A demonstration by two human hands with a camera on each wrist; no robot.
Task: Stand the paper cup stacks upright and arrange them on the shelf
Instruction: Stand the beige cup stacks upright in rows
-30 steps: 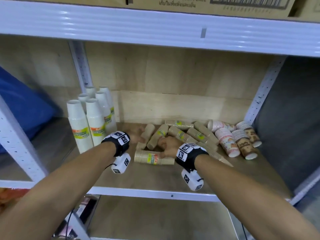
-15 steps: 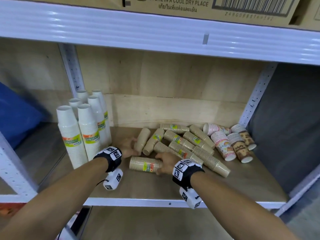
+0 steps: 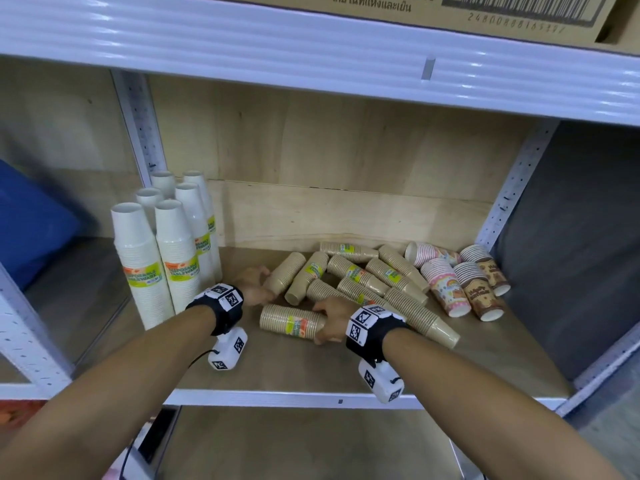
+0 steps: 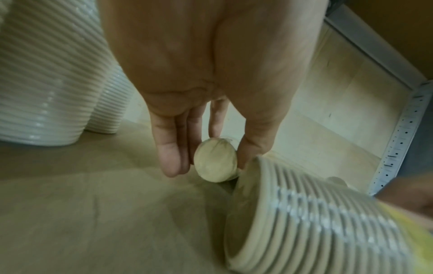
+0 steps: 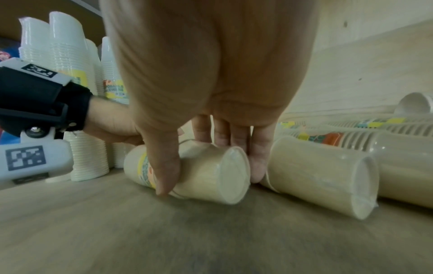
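Several brown paper cup stacks (image 3: 367,278) lie in a heap on the wooden shelf (image 3: 298,368). My left hand (image 3: 256,284) holds the narrow closed end of the leftmost lying stack (image 3: 287,273); in the left wrist view my left hand (image 4: 211,163) has its fingers (image 4: 171,153) and thumb either side of that stack's end (image 4: 215,161). My right hand (image 3: 327,320) grips the right end of the front stack (image 3: 291,322), which lies crosswise. The right wrist view shows my right hand (image 5: 208,183), thumb in front and fingers (image 5: 256,159) behind, wrapped round this stack (image 5: 211,172).
Several tall white cup stacks (image 3: 162,258) stand upright at the shelf's left, close to my left wrist. Short patterned cup stacks (image 3: 464,282) lie at the right by the perforated post (image 3: 512,188). A white beam (image 3: 311,46) with a cardboard box above caps the bay.
My right hand has come down from above the heap onto the front stack's right end and closed round it. My left hand stays at the leftmost stack's end.
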